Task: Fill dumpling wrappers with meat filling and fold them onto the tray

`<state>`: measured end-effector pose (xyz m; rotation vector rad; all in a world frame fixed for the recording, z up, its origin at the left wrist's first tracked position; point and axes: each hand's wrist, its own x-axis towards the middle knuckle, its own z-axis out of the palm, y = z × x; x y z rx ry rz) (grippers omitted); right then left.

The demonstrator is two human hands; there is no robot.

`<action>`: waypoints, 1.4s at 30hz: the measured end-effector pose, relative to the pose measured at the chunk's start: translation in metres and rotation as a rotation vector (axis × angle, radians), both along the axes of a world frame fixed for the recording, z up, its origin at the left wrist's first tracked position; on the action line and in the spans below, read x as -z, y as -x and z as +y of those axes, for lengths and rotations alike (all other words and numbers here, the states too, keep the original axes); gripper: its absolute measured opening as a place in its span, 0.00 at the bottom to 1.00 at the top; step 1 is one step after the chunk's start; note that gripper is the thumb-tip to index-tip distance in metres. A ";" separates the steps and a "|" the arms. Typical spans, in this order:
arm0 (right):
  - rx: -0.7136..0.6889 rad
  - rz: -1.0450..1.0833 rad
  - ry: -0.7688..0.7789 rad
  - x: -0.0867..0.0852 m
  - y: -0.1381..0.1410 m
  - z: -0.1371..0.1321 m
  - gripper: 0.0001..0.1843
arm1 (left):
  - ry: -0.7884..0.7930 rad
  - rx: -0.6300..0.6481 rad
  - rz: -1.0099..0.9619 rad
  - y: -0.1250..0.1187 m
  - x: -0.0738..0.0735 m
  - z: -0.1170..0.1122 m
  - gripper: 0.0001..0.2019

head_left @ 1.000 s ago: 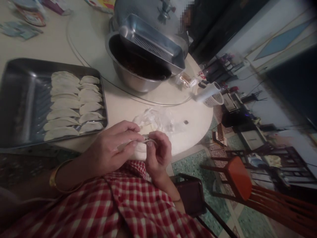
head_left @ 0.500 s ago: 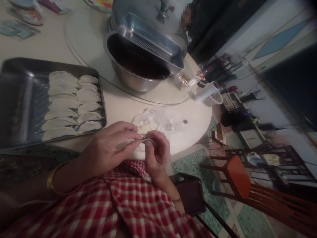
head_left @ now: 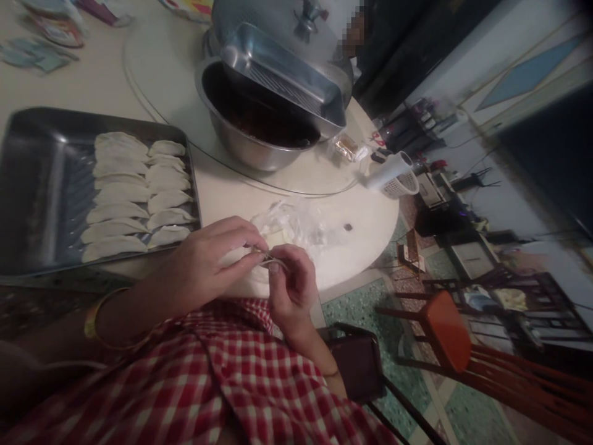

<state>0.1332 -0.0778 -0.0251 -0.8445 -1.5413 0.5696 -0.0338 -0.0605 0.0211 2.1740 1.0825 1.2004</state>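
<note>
My left hand (head_left: 217,254), with a gold bangle at the wrist, pinches the near end of a dumpling (head_left: 278,261). The fingers of my right hand (head_left: 294,287) are curled round the dumpling's other end, thumb against its edge. Much of the dumpling is hidden by the fingers. Just beyond my hands, a clear plastic bag (head_left: 308,225) lies crumpled on the table, with pale wrappers (head_left: 277,237) partly showing. To the left is a dark metal tray (head_left: 44,185), where several folded dumplings (head_left: 118,194) lie in two columns.
A steel bowl (head_left: 262,154) with dark contents stands on the glass turntable (head_left: 162,80). An empty metal pan (head_left: 282,77) rests tilted over its rim, before a large lidded pot (head_left: 273,25). A white basket (head_left: 401,182) is at the right edge; an orange chair (head_left: 445,330) stands beyond.
My left fingers have shifted slightly along the dumpling's edge, still pinching it. My right hand keeps its hold. The whole view has moved a little.
</note>
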 end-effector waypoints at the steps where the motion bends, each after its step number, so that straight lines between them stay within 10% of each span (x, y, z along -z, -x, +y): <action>1: 0.000 0.000 0.006 0.000 0.000 0.000 0.18 | -0.004 0.000 0.015 0.000 0.000 0.000 0.04; 17: 0.007 0.020 0.042 0.004 0.004 0.003 0.21 | 0.315 0.017 -0.059 -0.005 0.005 0.002 0.08; 42: -0.007 0.048 0.092 0.001 0.003 0.005 0.16 | -0.044 -0.083 0.051 -0.008 0.014 -0.003 0.02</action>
